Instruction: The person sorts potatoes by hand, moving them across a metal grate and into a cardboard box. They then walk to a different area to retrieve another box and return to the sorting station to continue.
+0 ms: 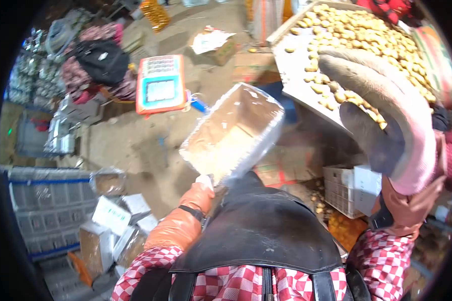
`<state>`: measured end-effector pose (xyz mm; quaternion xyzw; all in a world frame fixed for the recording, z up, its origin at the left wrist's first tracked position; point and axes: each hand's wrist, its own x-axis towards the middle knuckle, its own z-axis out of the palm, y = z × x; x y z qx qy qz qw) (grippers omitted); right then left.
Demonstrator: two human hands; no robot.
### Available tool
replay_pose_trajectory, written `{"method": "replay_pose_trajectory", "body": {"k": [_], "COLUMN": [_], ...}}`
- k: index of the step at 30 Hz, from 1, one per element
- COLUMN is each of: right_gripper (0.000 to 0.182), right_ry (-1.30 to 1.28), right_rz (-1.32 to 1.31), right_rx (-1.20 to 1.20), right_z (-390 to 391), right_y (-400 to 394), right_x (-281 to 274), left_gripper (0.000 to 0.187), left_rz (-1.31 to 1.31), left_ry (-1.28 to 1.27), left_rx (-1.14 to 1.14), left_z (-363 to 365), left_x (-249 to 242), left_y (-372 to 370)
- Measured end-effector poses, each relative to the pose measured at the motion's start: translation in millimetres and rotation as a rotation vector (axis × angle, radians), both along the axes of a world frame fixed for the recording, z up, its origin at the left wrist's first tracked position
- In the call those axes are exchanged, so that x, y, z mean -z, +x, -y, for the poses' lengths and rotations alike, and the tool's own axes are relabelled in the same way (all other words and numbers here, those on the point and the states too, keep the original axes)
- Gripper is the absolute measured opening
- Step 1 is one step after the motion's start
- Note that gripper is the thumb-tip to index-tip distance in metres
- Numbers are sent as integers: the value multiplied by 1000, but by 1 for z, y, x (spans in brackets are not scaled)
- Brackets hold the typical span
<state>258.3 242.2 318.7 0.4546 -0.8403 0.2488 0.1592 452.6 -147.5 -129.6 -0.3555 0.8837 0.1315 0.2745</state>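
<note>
My left hand (204, 184) grips the near edge of an open cardboard box (238, 118). The box is brown inside with whitish edges, tilted so that its inside faces me, and I see nothing in it. My right hand (397, 110), in a grey and pink glove, is raised close to the camera at the right. Its thumb and fingers are spread apart with nothing between them. Behind the glove, many small yellow potatoes (356, 25) lie on a light sorting table (296, 62); the glove covers part of them.
An orange-rimmed scale (160, 85) with a blue panel lies ahead on the left. Wrapped boxes (103, 236) are piled at lower left beside grey crates (50, 200). A white plastic crate (339, 188) stands below the table. A red garment (389, 7) shows at the top right.
</note>
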Motion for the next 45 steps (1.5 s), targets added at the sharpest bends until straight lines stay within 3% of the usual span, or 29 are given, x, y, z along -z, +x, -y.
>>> {"method": "replay_pose_trajectory", "body": {"k": [4,6,7,8,10,12,13,14,15,18,20,22,25,26,28,31,34,35,36,37,38,42,44,45], "right_gripper": [38,37,36,36,38,38,38,37,38,39,40,39,38,38,37,37,38,37,36,35,36,36,36,36], "right_ry": [-221,-473,-490,-518,-334,-394,-312,-227,-158,-295,-389,-310,-336,-361,-381,-416,-545,-553,-561,-312,-35,-189,-258,-387], "right_rz": [320,571,605,648,661,786,808,811,811,981,1049,1068,1129,1153,1156,1120,1234,1255,1278,1510,1489,1456,1423,1607], "right_rx": [351,539,639,724,837,1004,1073,1145,1213,1407,1421,1398,1366,1351,1354,1430,1575,1537,1493,1607,1602,1550,1569,1620], "right_z": [-62,-99,-106,-121,-152,-164,-162,-149,-151,-140,-134,-133,-119,-122,-131,-149,-171,-181,-191,-201,-209,-218,-213,-211], "right_y": [-21,-26,-1,-3,27,60,77,108,129,181,200,207,192,196,205,233,273,291,305,305,311,309,320,325], "right_x": [82,120,100,123,162,193,198,184,195,223,239,263,274,285,302,326,359,378,395,404,424,420,424,425], "left_gripper": [42,43,43,43,44,41,39,37,36,42,43,46,64,70,58,55,49,42,42,44,46,56,61,63], "left_rz": [17,-2,-43,-128,-312,-271,-41,141,275,265,-156,-438,-912,-846,-462,-401,-13,-259,-270,-289,-287,-144,-154,-345], "left_ry": [117,132,143,120,116,456,846,1226,1235,1010,953,653,-129,-402,-144,233,264,283,286,287,268,192,-90,-396], "left_rx": [260,400,475,568,740,792,436,-300,-826,-450,-319,-208,588,558,58,393,204,260,268,276,278,256,294,385], "left_z": [-14,-30,-38,-48,-68,-69,-83,-99,-115,-105,-54,-67,-22,-18,-2,116,52,19,2,-15,-28,-28,-17,-16], "left_x": [31,40,32,42,71,132,88,36,-17,-37,18,-54,-31,-21,23,123,97,81,76,75,77,80,75,78], "left_y": [-80,-122,-127,-142,-170,-199,-208,-218,-229,-231,-223,-224,-242,-247,-271,-309,-326,-317,-313,-314,-318,-332,-341,-348]}}
